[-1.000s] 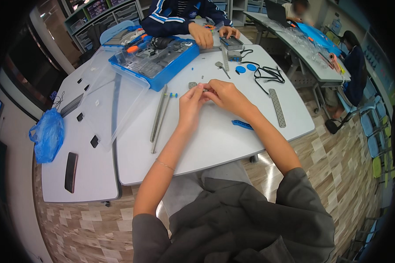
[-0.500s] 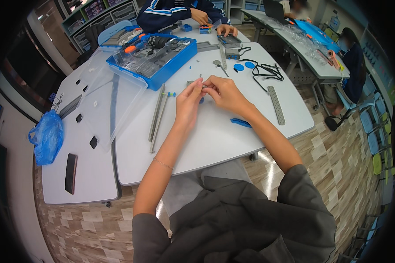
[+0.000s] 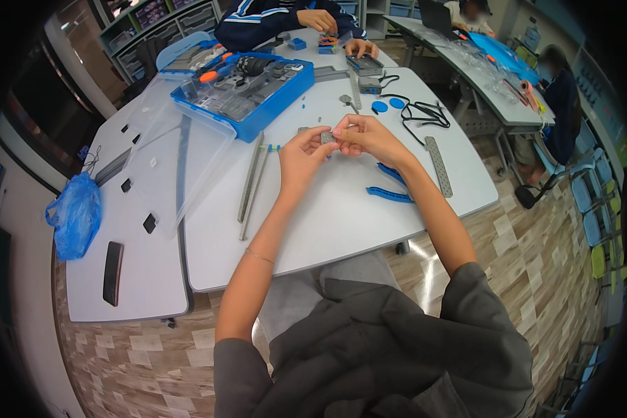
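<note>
Both hands, left hand (image 3: 301, 155) and right hand (image 3: 369, 139), have lifted slightly farther from the person, turning the small grey part (image 3: 327, 137) flat-face up between the fingertips. A second blue strip (image 3: 390, 172) is now uncovered beside the right forearm.

The small grey part (image 3: 327, 137) is showing only partly between the fingers of both hands; its shape is staying too small to tell.

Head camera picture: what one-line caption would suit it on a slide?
Both hands, left hand and right hand, pinch a small grey metal piece above the white table.
</note>
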The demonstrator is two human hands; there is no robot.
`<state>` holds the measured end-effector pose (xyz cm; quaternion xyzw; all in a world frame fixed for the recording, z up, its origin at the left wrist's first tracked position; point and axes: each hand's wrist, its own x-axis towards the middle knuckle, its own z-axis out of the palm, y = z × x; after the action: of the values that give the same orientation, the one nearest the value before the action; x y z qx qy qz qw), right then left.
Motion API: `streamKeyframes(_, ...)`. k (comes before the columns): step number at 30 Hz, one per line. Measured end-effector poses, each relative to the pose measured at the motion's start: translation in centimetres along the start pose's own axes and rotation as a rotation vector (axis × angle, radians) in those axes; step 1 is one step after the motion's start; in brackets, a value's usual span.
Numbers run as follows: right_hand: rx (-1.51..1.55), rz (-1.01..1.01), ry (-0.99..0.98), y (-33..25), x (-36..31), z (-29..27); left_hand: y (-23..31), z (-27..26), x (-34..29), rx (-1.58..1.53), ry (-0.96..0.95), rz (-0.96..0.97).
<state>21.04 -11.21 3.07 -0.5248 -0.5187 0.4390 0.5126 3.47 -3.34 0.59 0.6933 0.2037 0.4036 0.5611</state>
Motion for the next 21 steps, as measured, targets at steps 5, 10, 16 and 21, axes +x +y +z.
streamKeyframes(5,-0.107,-0.02,-0.05,0.9,0.2,0.5,-0.5,0.4,-0.6,0.18,0.056,0.076)
streamKeyframes(10,-0.174,-0.015,-0.113,1.3,0.2,0.0,-1.1,0.9,-1.2,0.387,0.039,0.332)
streamKeyframes(16,-0.129,0.054,-0.085,2.0,0.3,0.4,-1.1,1.3,-1.5,0.526,0.047,0.425)
streamKeyframes(21,-0.121,-0.027,-0.069,0.2,0.1,0.2,-0.5,1.9,-1.2,0.31,0.102,0.284)
